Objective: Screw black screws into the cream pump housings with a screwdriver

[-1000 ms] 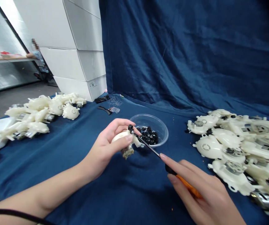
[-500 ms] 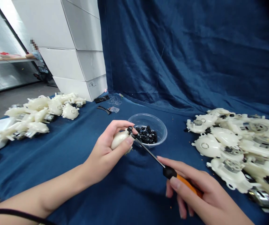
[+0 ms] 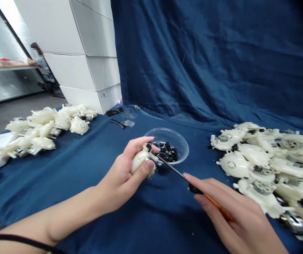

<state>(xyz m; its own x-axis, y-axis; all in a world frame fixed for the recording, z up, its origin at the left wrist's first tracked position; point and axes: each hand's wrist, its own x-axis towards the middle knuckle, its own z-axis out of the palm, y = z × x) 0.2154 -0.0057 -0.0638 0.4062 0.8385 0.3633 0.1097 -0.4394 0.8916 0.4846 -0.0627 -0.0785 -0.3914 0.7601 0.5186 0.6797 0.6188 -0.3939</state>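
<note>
Near the centre of the frame, the left hand (image 3: 122,180) is clamped on a smooth, rounded cream plastic housing (image 3: 138,160), with a small black piece (image 3: 149,145) at its upper end. The right hand (image 3: 236,208), apart from the left, grips at lower right a screwdriver (image 3: 174,170) with a thin metal shaft and an orange-and-black handle; its tip meets the black piece, though the exact contact is too small to tell. Behind them a clear, round plastic bowl (image 3: 187,152) holds glossy black parts (image 3: 169,153) on wrinkled blue cloth (image 3: 146,225). Compared with half a second ago, the housing sits slightly further right, and the right fingers now cover more of the handle, the forefinger reaching over its black collar.
</note>
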